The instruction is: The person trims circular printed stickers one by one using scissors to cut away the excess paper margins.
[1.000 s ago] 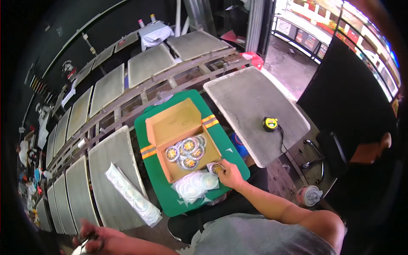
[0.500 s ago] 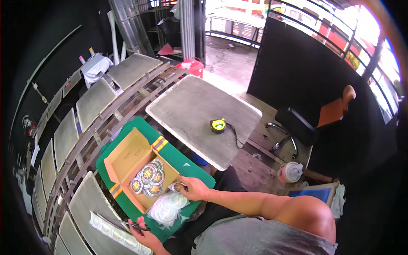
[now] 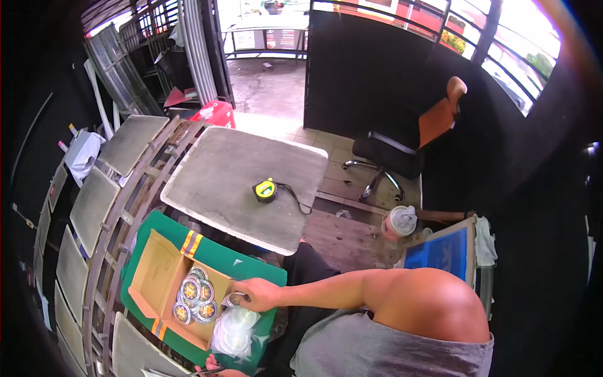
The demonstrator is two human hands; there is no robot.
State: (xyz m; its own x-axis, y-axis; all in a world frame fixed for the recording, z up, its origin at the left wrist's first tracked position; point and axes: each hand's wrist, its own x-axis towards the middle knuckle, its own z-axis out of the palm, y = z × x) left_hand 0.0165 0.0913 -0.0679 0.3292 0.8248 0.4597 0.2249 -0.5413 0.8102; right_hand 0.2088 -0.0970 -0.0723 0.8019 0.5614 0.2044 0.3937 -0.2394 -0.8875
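My right hand (image 3: pixel 259 295) pinches a round sticker (image 3: pixel 236 299) at the near right edge of an open cardboard box (image 3: pixel 151 276). Inside the box lies a heap of round printed stickers (image 3: pixel 196 295) with dark rims and yellow-orange centres. Right beside the box is a loose pile of whitish round backing pieces (image 3: pixel 233 333). At the bottom edge my left hand (image 3: pixel 217 371), partly cut off, is closed around dark-handled scissors (image 3: pixel 204 372). Box and pile rest on a green cloth-like surface (image 3: pixel 267 271) with orange-and-silver reflective strips.
A grey board (image 3: pixel 213 163) carries a yellow-black tape measure (image 3: pixel 264 191) with a strap. More grey boards (image 3: pixel 94 201) line the rack at left. A wheeled chair (image 3: pixel 392 151), a pinkish bucket (image 3: pixel 399 222) and a blue-meshed frame (image 3: pixel 440 254) stand to the right.
The view has turned right, so the scene sits further left. My left hand and the scissors are now at the bottom edge, and the strip of round stickers has mostly left view.
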